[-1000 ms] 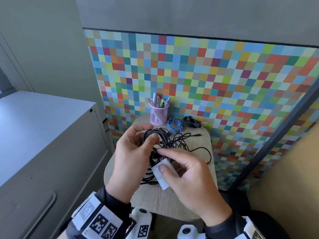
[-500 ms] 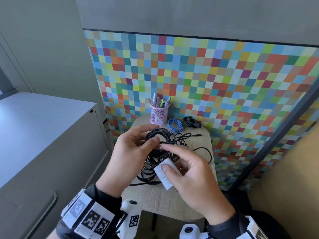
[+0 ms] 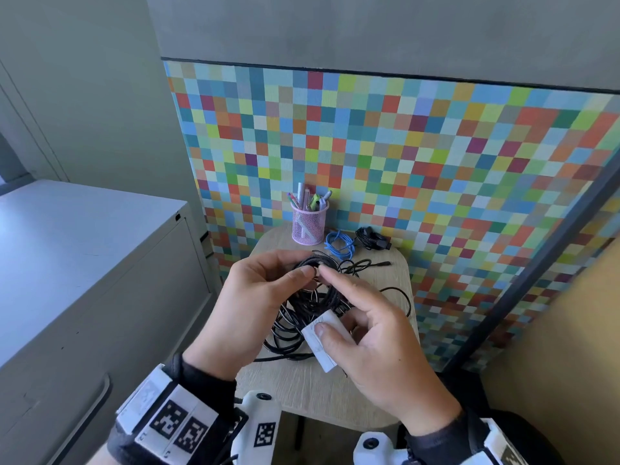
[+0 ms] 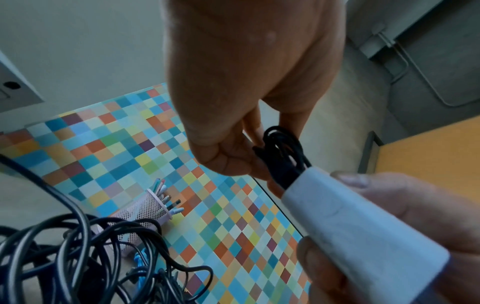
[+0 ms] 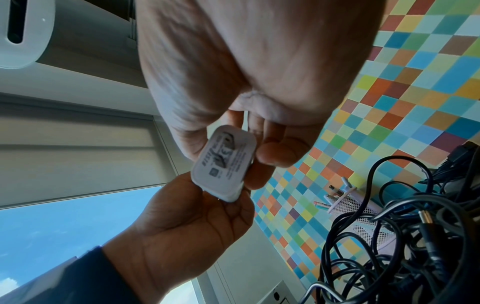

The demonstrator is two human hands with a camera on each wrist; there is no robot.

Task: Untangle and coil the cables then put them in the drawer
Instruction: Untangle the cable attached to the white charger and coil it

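Left hand [image 3: 255, 297] pinches the black cable coil [image 3: 312, 263]; right hand [image 3: 379, 344] clamps the white adapter [image 3: 322, 344], index finger extended.

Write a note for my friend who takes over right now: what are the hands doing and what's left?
Left hand: pinches a bunch of loops of the black cable tangle above the small table.
Right hand: holds the white charger block, forefinger reaching to the loops.
Done, it seems: blue cable and small black cable lie coiled at the back by the pink pen cup.
Left: untangle and coil the black cables, then put all cables in the drawer; none is in yet.
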